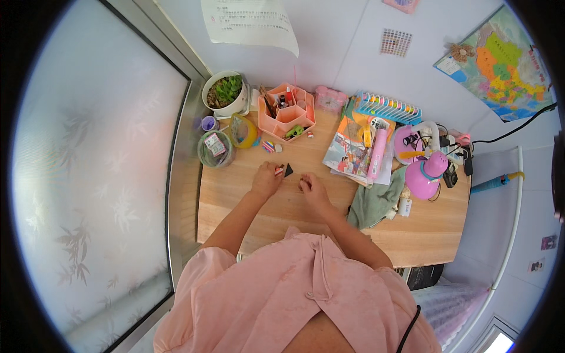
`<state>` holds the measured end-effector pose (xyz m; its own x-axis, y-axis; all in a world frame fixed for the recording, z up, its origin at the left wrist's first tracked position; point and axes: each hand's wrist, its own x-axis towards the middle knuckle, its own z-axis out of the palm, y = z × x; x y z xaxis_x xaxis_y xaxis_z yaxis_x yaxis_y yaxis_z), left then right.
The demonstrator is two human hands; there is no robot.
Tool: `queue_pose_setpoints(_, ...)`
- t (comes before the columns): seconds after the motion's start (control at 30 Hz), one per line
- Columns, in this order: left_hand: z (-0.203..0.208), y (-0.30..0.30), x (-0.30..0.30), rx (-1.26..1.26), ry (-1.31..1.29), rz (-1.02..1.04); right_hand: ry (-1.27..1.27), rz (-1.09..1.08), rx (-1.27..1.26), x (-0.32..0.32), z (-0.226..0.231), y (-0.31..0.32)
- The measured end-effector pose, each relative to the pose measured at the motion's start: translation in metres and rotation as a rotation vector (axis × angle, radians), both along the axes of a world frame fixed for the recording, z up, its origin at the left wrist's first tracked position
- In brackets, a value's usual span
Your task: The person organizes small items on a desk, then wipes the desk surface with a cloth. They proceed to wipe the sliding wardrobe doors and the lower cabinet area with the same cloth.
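My left hand (268, 180) is over the middle of the desk, its fingers pinched on a small white-and-red piece (279, 172) too small to name. Right beside those fingertips is a flat black triangle (289, 170); whether they touch it I cannot tell. A short way to the right, my right hand (315, 191) has its thumb and fingers drawn together just above the wood. What they hold, if anything, is too small to make out. Beyond my left hand lie a striped, colourful eraser-like block (268, 146) and a small pale block (278, 148).
At the back stands a pink hexagonal organizer (274, 127) with pens. To its left are a potted plant (226, 106), a yellow tape roll (243, 130) and a clear round tub (207, 157). Books (344, 147), a green cloth (375, 204) and a pink lamp (425, 176) occupy the right.
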<state>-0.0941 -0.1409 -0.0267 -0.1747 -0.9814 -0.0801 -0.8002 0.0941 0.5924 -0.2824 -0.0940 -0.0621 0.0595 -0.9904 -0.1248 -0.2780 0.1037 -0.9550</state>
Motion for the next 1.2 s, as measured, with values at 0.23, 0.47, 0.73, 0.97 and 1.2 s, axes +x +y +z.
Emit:
queue_pose_setpoints(0.23, -0.008, 0.009, -0.03, 0.025, 0.117, 0.161, -0.083, -0.278, 0.303, 0.038, -0.036, -0.024)
queue_pose_setpoints(0.47, -0.015, -0.001, -0.027, 0.357, 0.514, 0.227, -0.257, -0.357, 0.473, 0.058, -0.009, -0.035)
queue_pose_setpoints(0.73, 0.049, 0.011, -0.062, 0.109, 0.259, 0.125, -1.101, -0.374, 0.627, 0.044, 0.014, -0.037)
queue_pose_setpoints(0.97, 0.052, 0.025, -0.045, 0.034, 0.72, 0.389, -1.227, -0.537, 0.737, 0.031, 0.043, -0.051)
queue_pose_setpoints(1.2, 0.029, 0.003, 0.058, 0.201, 1.047, 1.278, -1.124, -0.642, 0.636, 0.0, 0.04, -0.068)
